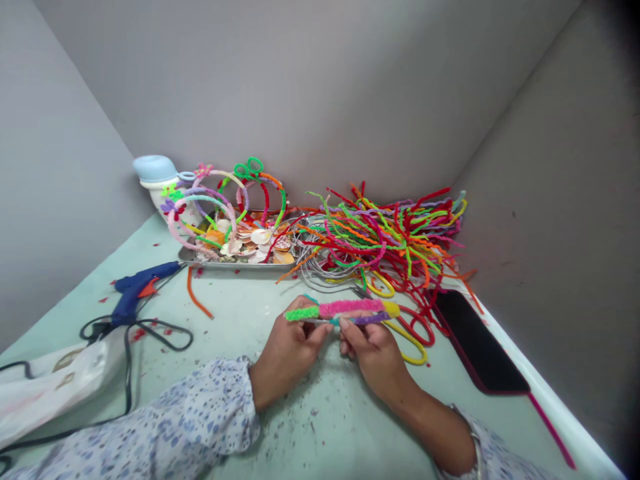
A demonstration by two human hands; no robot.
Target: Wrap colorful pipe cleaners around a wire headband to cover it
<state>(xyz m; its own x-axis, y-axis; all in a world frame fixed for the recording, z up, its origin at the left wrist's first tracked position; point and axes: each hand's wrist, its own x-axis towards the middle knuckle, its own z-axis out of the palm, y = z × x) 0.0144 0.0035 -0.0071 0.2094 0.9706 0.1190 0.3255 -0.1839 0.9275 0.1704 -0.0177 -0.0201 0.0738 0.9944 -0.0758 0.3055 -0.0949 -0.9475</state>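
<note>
Both my hands hold a fuzzy wrapped band (350, 307) above the middle of the table. Its near-to-far strands show green, pink, yellow, purple and teal stretches. My left hand (293, 350) is closed round the green end, with the thumb near a bare greyish length. My right hand (373, 350) pinches the purple and teal stretch between thumb and fingers. The thumbs are a short gap apart. Behind the hands, a loose heap of coloured pipe cleaners (390, 233) lies beside coiled grey wire (325, 270).
A metal tray (240, 265) holds shells, with several wrapped hoops on it. A bottle (156, 170) leans behind. Blue glue gun (131, 293), its cord and a plastic bag (70, 380) lie left. Yellow-handled scissors (413, 350) and a phone (480, 343) lie right.
</note>
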